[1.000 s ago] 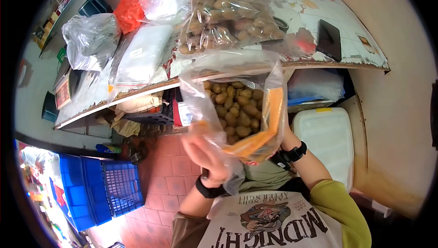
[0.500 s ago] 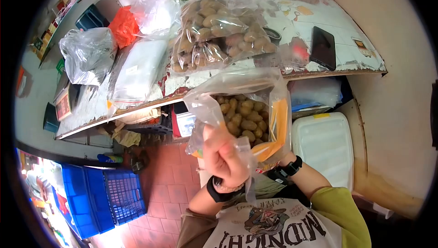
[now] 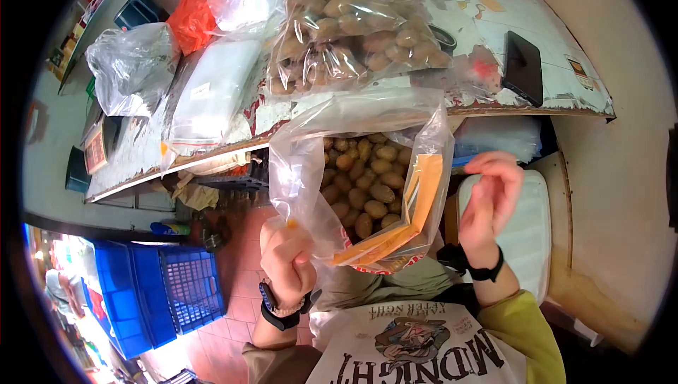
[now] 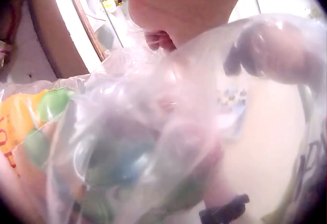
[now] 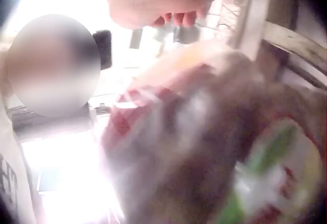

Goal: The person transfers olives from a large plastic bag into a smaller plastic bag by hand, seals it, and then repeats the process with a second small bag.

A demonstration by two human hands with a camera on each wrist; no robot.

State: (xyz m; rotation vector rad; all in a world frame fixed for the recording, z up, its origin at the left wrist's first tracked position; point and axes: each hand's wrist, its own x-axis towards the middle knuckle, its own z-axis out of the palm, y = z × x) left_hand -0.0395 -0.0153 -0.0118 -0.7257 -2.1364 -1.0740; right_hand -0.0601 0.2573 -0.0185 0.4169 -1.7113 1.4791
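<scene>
An open clear plastic bag (image 3: 307, 172) with orange print stands in front of the person, its mouth turned up. Inside lie many small brown oval pieces (image 3: 367, 186). At the bag's left edge, the left hand (image 3: 286, 260) grips the gathered plastic with curled fingers. The right hand (image 3: 492, 197) is raised at the bag's right side, apart from it, with bent fingers and nothing in them. In the left wrist view, crumpled plastic (image 4: 153, 96) lies under the left hand. The right wrist view shows the bag's printed side (image 5: 168, 147), blurred, below the right hand (image 5: 163, 1).
A filled clear bag of larger brown oval pieces (image 3: 353, 27) sits on the worn table (image 3: 296, 112). Nearby are a phone (image 3: 522, 68), a stack of flat plastic bags (image 3: 215, 91) and a red bag (image 3: 192, 29). Blue crates (image 3: 134, 299) stand at left, a white lidded box (image 3: 526, 243) at right.
The right hand has come out from behind the bag's right side and risen beside it. The left hand has moved from the bag's front to its left edge, and the mouth looks wider.
</scene>
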